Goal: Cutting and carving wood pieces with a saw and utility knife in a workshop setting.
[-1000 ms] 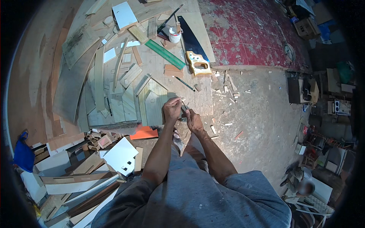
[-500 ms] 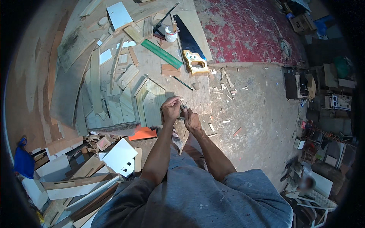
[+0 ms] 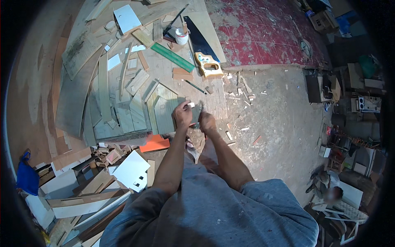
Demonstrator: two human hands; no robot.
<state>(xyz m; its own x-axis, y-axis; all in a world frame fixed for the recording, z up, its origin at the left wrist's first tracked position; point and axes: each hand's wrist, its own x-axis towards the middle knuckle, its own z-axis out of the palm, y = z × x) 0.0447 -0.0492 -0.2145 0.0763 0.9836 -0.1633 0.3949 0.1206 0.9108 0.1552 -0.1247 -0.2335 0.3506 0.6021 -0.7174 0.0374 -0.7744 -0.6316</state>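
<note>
My left hand is closed on a small pale wooden block, pinched at the fingertips above the near edge of the workbench. Close to its right, my right hand makes a fist around a slim object; a thin dark tip shows above the fingers, too small to name. A dark pencil lies beyond the hands, near a reddish-brown wood block. Farther off are a green ruler, a handsaw with a pale yellow handle, and a white pot with a brush in it.
Boards and offcuts crowd the bench's left side. Below that edge sit an orange piece and a heap of scrap with a white panel. Wood chips dot the concrete floor. Another person is at the lower right.
My hands have come apart a little. The pale block now shows in my left fingertips, and my right hand has turned and dropped slightly. The whole view has shifted slightly.
</note>
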